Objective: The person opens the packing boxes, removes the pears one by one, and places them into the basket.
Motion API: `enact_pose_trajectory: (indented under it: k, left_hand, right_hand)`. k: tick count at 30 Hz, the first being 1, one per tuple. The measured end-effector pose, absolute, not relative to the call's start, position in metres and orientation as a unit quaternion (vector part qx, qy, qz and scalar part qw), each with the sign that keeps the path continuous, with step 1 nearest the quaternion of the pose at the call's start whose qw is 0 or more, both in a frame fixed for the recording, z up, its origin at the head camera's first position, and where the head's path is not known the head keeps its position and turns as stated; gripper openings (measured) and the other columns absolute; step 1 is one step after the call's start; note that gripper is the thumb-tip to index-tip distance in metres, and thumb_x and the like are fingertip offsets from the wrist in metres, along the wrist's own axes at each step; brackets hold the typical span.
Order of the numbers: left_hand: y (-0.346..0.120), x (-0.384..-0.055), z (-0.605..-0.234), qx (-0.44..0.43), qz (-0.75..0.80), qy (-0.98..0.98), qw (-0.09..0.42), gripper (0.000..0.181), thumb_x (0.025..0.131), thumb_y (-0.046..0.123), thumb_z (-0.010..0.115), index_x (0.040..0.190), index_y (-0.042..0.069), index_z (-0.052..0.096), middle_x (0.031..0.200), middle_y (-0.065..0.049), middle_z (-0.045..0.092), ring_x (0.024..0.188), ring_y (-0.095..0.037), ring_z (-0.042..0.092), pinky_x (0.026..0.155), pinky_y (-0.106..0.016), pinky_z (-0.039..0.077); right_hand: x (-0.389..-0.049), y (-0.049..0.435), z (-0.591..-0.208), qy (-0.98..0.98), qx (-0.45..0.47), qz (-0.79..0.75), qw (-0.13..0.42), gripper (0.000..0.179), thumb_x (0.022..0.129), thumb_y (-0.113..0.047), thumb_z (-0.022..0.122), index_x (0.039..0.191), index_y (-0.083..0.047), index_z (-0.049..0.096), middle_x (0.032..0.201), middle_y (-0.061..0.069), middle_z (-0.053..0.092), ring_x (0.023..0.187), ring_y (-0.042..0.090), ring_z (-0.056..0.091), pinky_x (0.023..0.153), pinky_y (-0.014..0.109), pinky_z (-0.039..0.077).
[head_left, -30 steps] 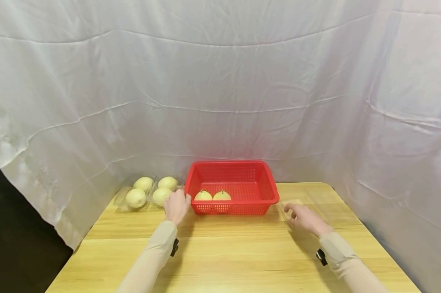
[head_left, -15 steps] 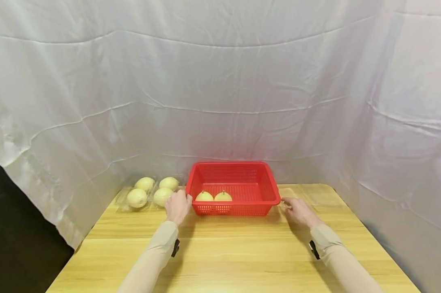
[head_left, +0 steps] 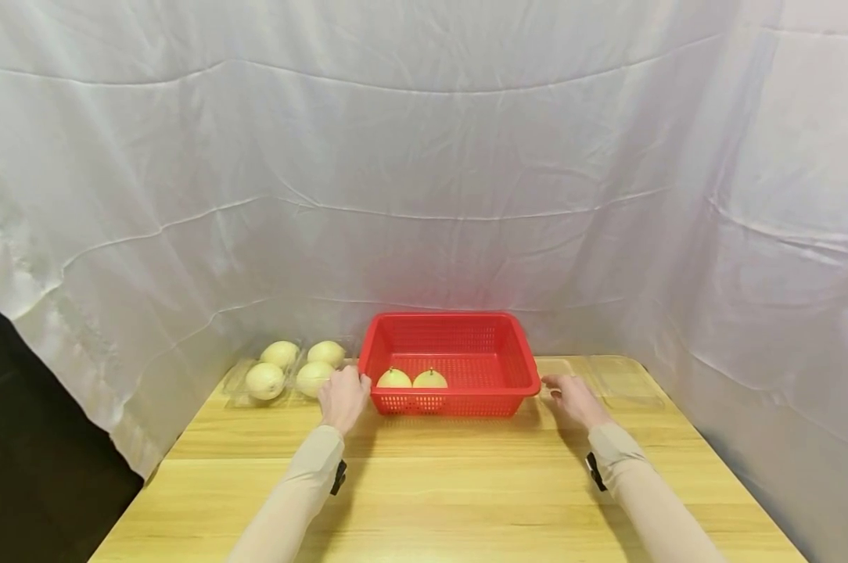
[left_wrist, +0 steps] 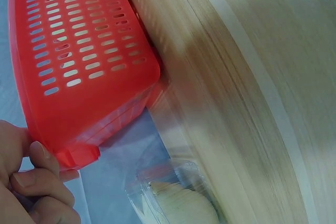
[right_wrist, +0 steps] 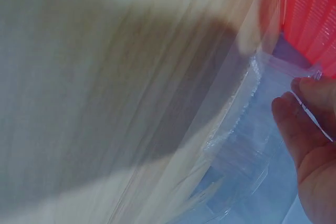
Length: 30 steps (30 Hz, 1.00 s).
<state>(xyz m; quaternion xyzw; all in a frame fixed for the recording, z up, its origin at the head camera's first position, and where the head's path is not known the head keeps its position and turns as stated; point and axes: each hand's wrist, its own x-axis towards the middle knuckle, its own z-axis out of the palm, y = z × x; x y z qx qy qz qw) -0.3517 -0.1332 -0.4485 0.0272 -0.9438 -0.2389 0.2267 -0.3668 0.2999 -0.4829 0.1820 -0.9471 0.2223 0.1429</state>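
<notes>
In the head view, my left hand (head_left: 343, 399) holds the left rim of a red plastic basket (head_left: 455, 403). The left wrist view shows the thumb and curled fingers (left_wrist: 44, 182) at the rim's corner. Two pale yellow pears (head_left: 429, 379) with short stems sit at the front left of the basket. Beside the basket's right end is my right hand (head_left: 574, 397). The thumb and a finger of that hand pinch the edge of a clear plastic box (right_wrist: 252, 108) in the right wrist view. The box's far side is hard to make out.
Left of the basket, several pale pears (head_left: 265, 381) lie in clear plastic boxes (head_left: 237, 397). Another clear plastic piece (head_left: 624, 375) lies at the table's back right. A pale curtain (head_left: 438, 180) hangs behind the wooden table (head_left: 438, 485).
My right hand has moved left, up to the basket's right end, and its fingers have closed on the clear box's edge. The left hand has stayed on the basket rim.
</notes>
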Motion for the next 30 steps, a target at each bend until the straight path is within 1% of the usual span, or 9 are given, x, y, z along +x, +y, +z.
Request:
enact_pose_trajectory:
  k: [4,9,12,14,17,19,21,26,30]
  left_hand:
    - [-0.133,-0.351,-0.448,0.027,-0.240,-0.943,0.227,0.026,0.088,0.020,0.054,0.064,0.011,0.055,0.065,-0.010,0.063,0.062,-0.037,0.064,0.051,-0.047,0.045]
    - [-0.133,-0.351,-0.448,0.027,-0.240,-0.944,0.225,0.027,0.088,0.021,0.054,0.063,0.012,0.055,0.065,-0.010,0.063,0.062,-0.036,0.064,0.051,-0.047,0.045]
    - [-0.133,-0.352,-0.448,0.027,-0.239,-0.944,0.225,0.027,0.089,0.022,0.054,0.063,0.012,0.054,0.065,-0.009,0.062,0.062,-0.036,0.064,0.051,-0.047,0.045]
    - [-0.133,-0.352,-0.448,0.027,-0.241,-0.944,0.225,0.028,0.089,0.022,0.055,0.063,0.013,0.053,0.063,-0.008,0.061,0.061,-0.035,0.063,0.051,-0.046,0.045]
    - [-0.133,-0.351,-0.448,0.029,-0.251,-0.942,0.221,0.030,0.091,0.022,0.056,0.063,0.013,0.055,0.061,-0.005,0.058,0.060,-0.032,0.062,0.051,-0.045,0.044]
    - [-0.135,-0.351,-0.448,0.028,-0.260,-0.941,0.217,0.029,0.093,0.023,0.056,0.066,0.013,0.058,0.062,-0.005,0.059,0.063,-0.030,0.062,0.054,-0.045,0.045]
    - [-0.137,-0.351,-0.449,0.020,-0.269,-0.938,0.217,0.026,0.095,0.024,0.056,0.073,0.012,0.064,0.066,-0.005,0.061,0.067,-0.030,0.064,0.056,-0.045,0.046]
    - [-0.145,-0.349,-0.454,-0.022,-0.285,-0.933,0.221,0.023,0.097,0.025,0.056,0.088,0.011,0.070,0.069,-0.004,0.064,0.069,-0.027,0.065,0.056,-0.043,0.047]
    - [-0.152,-0.349,-0.457,-0.040,-0.289,-0.929,0.226,0.025,0.097,0.029,0.057,0.098,0.010,0.073,0.073,-0.005,0.068,0.071,-0.029,0.067,0.057,-0.042,0.048]
  right_hand:
    - [-0.369,0.301,-0.481,-0.952,0.169,0.209,0.148,0.037,0.081,0.013,0.060,0.117,0.007,0.065,0.107,0.025,0.070,0.095,0.039,0.070,0.083,0.050,0.055]
    - [-0.373,0.305,-0.479,-0.951,0.177,0.210,0.141,0.039,0.079,0.015,0.057,0.116,0.006,0.066,0.107,0.026,0.069,0.096,0.041,0.069,0.083,0.050,0.055]
    - [-0.376,0.306,-0.478,-0.951,0.178,0.213,0.136,0.038,0.081,0.013,0.057,0.118,0.006,0.064,0.110,0.028,0.068,0.099,0.043,0.068,0.085,0.052,0.054]
    - [-0.377,0.306,-0.477,-0.952,0.173,0.215,0.134,0.041,0.082,0.011,0.055,0.122,0.006,0.062,0.112,0.029,0.067,0.098,0.043,0.067,0.085,0.052,0.054]
    - [-0.377,0.305,-0.475,-0.951,0.163,0.214,0.152,0.042,0.083,0.008,0.052,0.125,0.006,0.061,0.114,0.028,0.067,0.097,0.041,0.067,0.082,0.052,0.054]
    - [-0.376,0.304,-0.474,-0.947,0.162,0.220,0.167,0.043,0.083,0.007,0.051,0.124,0.006,0.062,0.114,0.028,0.067,0.095,0.040,0.067,0.080,0.052,0.054]
    - [-0.374,0.303,-0.472,-0.942,0.166,0.225,0.183,0.041,0.082,0.006,0.051,0.122,0.007,0.063,0.113,0.027,0.068,0.095,0.039,0.067,0.079,0.052,0.053]
    - [-0.366,0.302,-0.467,-0.929,0.185,0.231,0.223,0.035,0.083,0.007,0.053,0.115,0.006,0.066,0.112,0.025,0.068,0.100,0.042,0.065,0.086,0.055,0.051]
    - [-0.361,0.302,-0.464,-0.926,0.191,0.231,0.231,0.030,0.085,0.004,0.054,0.112,0.004,0.068,0.115,0.024,0.067,0.106,0.042,0.063,0.090,0.055,0.049]
